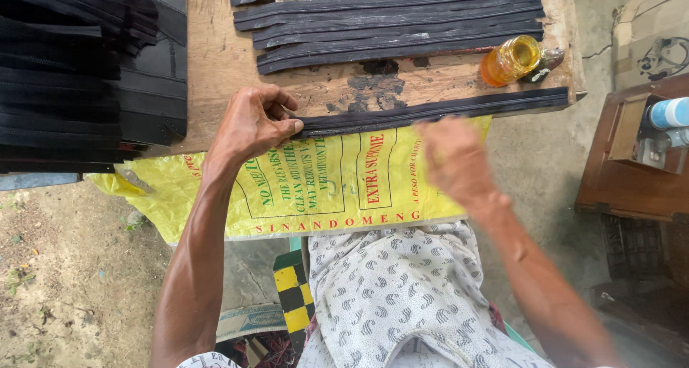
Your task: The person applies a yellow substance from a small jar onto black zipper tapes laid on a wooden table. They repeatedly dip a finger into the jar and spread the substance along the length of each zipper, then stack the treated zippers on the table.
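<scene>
The left hand (251, 124) curls its fingers (283, 128) onto one end of a long black strip (430, 112), pinning it at the near edge of the wooden table (215, 59). The right hand (452, 156) is blurred over the strip; I cannot tell its finger spread. Both forearms reach forward. The strip lies flat, dark and narrow.

Was bright, soft daylight with no hard shadows. Got blurry at the right hand (453, 156). Looked bent near the edges.
</scene>
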